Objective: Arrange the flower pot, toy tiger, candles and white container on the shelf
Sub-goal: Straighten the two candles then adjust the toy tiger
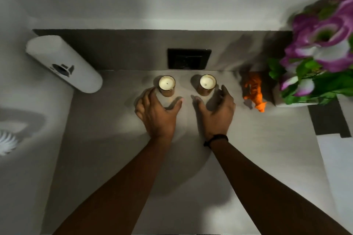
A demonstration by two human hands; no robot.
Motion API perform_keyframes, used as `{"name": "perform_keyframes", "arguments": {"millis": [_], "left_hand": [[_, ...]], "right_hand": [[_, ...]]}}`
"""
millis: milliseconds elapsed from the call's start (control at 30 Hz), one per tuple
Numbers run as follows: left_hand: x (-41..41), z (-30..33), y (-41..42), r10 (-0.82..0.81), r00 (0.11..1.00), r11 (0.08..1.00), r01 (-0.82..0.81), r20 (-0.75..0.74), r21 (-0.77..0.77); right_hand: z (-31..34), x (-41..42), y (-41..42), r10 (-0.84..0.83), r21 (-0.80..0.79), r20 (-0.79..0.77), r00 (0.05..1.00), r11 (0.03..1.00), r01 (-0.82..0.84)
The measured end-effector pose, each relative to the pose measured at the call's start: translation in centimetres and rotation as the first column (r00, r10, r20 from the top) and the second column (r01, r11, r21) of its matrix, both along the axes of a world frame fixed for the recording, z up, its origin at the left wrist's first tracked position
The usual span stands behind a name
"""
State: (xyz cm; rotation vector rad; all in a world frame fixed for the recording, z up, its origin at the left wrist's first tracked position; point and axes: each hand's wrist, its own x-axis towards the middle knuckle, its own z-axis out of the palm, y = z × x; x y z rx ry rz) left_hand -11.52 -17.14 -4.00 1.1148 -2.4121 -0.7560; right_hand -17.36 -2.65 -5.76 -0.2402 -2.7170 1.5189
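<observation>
Two candles in gold-coloured glass jars stand side by side on the grey shelf: the left candle and the right candle. My left hand is open just below the left candle, fingers curved around its base without gripping it. My right hand is open just below the right candle, also apart from it. An orange toy tiger stands to the right of the candles. A white flower pot with purple and white flowers sits at the far right. The white container stands at the far left.
A black rectangular plate is set in the dark back wall behind the candles. A white round vent-like object lies at the left edge. A dark strip runs below the flower pot on the right.
</observation>
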Motion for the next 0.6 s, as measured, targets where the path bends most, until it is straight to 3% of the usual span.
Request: {"name": "perform_keyframes", "arguments": {"millis": [133,600], "left_hand": [[-2.1,-0.5,-0.4,0.066,0.997,0.997,-0.065,0.034,-0.031],[-4.5,0.1,-1.3,0.081,0.989,0.995,-0.074,0.121,-0.063]], "right_hand": [[-0.2,-2.1,-1.1,0.023,0.093,-0.081,0.996,0.996,-0.016],[-0.6,-4.9,-1.9,0.034,0.125,-0.118,0.992,0.992,-0.019]]}}
